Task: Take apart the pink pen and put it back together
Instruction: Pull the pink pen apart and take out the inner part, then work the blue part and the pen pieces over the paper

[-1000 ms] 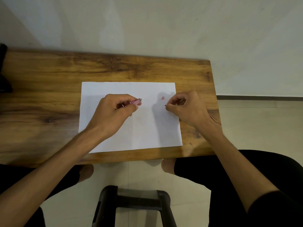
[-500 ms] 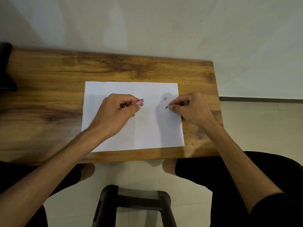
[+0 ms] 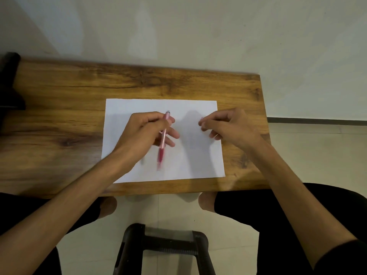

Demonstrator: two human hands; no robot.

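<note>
The pink pen (image 3: 161,153) is blurred and lies almost straight toward me over the white paper (image 3: 194,161), its darker pink grip end nearest me. My left hand (image 3: 145,133) grips its upper half, with thumb and fingers curled round the barrel. My right hand (image 3: 228,126) hovers over the paper's right edge. Its thumb and forefinger pinch together on a small pen part (image 3: 201,120) that shows a trace of pink and is too small to make out.
The paper lies on a wooden table (image 3: 69,126) whose right edge is just beyond my right hand. A dark object (image 3: 10,82) sits at the table's far left. A black stool frame (image 3: 164,241) stands on the tiled floor between my knees.
My left hand has swung the pen from pointing right to pointing toward me. My right hand has shifted slightly, and the dark tip it pinched no longer shows.
</note>
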